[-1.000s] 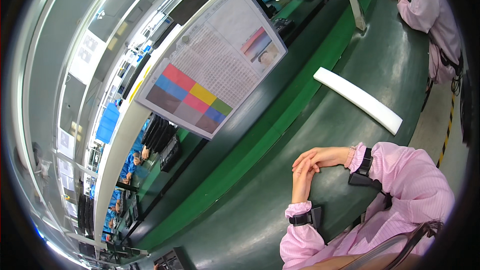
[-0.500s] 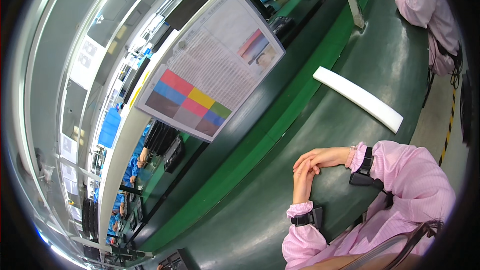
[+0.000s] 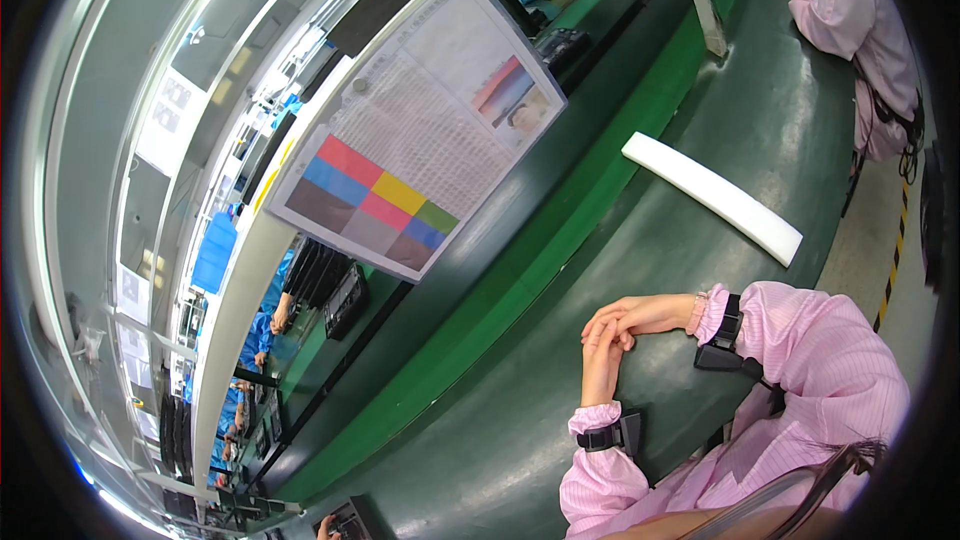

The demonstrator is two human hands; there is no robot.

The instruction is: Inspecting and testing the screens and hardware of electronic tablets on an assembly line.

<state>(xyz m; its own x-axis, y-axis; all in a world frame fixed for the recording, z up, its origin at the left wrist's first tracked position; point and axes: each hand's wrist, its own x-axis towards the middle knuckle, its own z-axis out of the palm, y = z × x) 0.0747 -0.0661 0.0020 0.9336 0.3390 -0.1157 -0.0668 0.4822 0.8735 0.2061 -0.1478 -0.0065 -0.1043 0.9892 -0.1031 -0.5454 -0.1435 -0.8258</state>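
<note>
My left hand [image 3: 598, 365] and my right hand [image 3: 650, 314] rest together on the dark green work surface [image 3: 500, 390]. The right hand's fingers lie over those of the left, and the fingers of both are closed against each other. No object shows in either hand. Each wrist wears a black strap with a dark box on it, just past a pink striped cuff. Beyond my right hand lies a long white block [image 3: 715, 198], slanted across the surface and apart from both hands.
A printed sheet with coloured squares [image 3: 400, 130] hangs ahead from a pale frame. A green strip [image 3: 520, 290] runs along the bench. At the far right a person in pink [image 3: 850, 20] leans on it; people in blue sit across, beside dark devices [image 3: 346, 302]. A black tray [image 3: 352, 520] stands at the lower left.
My hands stay together in the same pose. The whole view has shifted very slightly. At the bottom left, another person's hand shows more beside the black tray.
</note>
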